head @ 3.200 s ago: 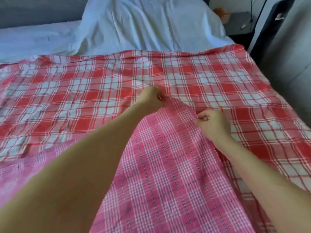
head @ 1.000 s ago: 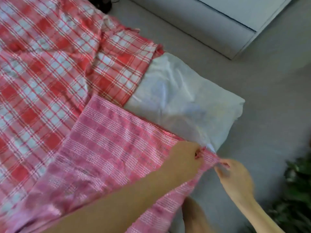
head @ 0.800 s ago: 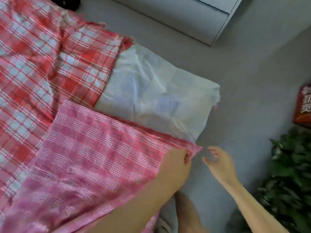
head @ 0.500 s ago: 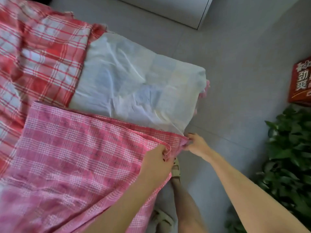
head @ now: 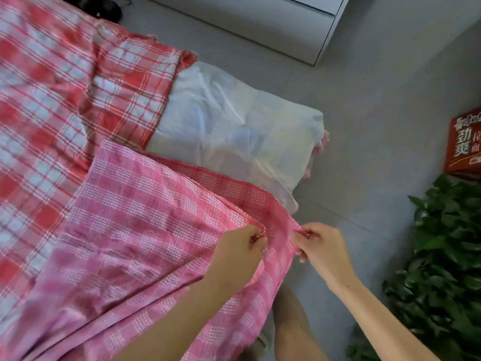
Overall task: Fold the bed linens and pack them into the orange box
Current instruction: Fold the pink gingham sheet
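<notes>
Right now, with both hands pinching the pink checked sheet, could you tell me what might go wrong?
The left hand and right hand pinch separate edges of the pink checked sheet, so corners may meet askew. Its hanging part could brush the floor. Pulling may rumple the red plaid sheet beneath.

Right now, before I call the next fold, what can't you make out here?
Head view:
orange box: cut by the right edge; opening unseen.
pink checked sheet: near end runs off the bottom edge.
left hand, right hand: how many layers each pinches is hidden by the fingers and folds.
red plaid sheet: blurred, cut by the left edge.
</notes>
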